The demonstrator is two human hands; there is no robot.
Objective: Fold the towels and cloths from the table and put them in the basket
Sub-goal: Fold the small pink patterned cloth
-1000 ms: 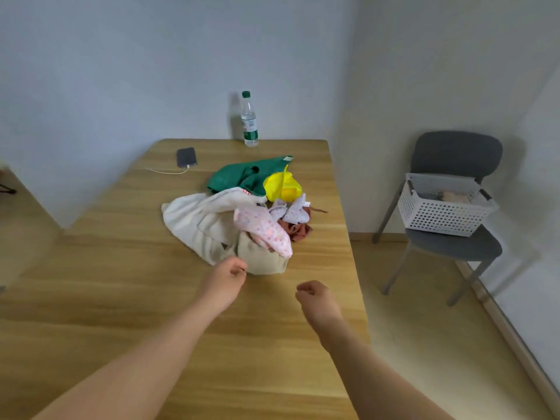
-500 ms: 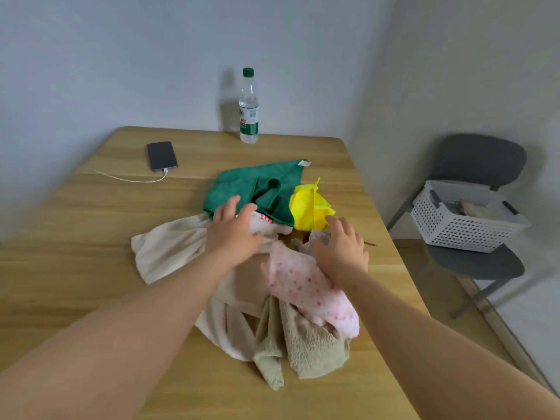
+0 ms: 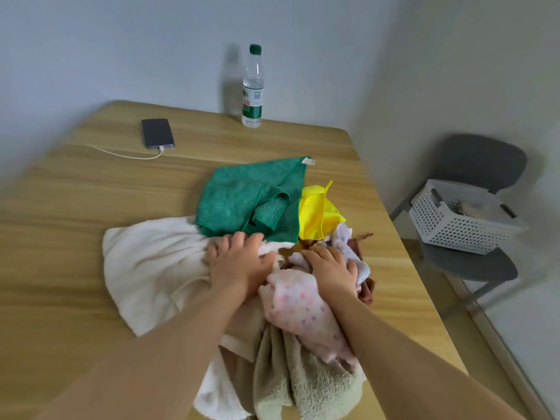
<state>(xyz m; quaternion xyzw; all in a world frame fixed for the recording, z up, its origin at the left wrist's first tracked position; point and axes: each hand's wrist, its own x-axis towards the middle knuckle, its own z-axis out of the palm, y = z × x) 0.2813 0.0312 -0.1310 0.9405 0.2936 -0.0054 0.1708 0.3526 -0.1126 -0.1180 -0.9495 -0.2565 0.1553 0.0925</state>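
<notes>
Most of the view is a wooden tabletop (image 3: 91, 207) set into a corner of the room. Off its right edge stands a grey chair (image 3: 481, 159), and a white perforated basket (image 3: 454, 225) sits on the seat with something pale inside, too small to make out.

The unfolded cloths lie heaped at the near right of the tabletop. A cream towel (image 3: 151, 262) spreads widest, to the left. A green cloth (image 3: 242, 195) lies rumpled behind it, overlapping its far edge. A fuzzy beige towel (image 3: 303, 383) hangs toward the near edge. On top of that is a pink dotted cloth (image 3: 300, 310). A yellow cloth (image 3: 315, 213) touches the green one's right side, and a white cloth (image 3: 359, 268) and a brown cloth (image 3: 365, 292) are tangled at the right of the heap.

The left grip (image 3: 239, 265) has its fingers bent down into the cream towel, which bunches in folds beneath them. The right grip (image 3: 331, 269) is dug into the pile between the pink and white cloths; I cannot tell whether it pinches any.

At the far edge a water bottle (image 3: 252, 95) stands upright. A phone (image 3: 157, 133) lies flat to its left, with a white cable (image 3: 121, 153) plugged in.
</notes>
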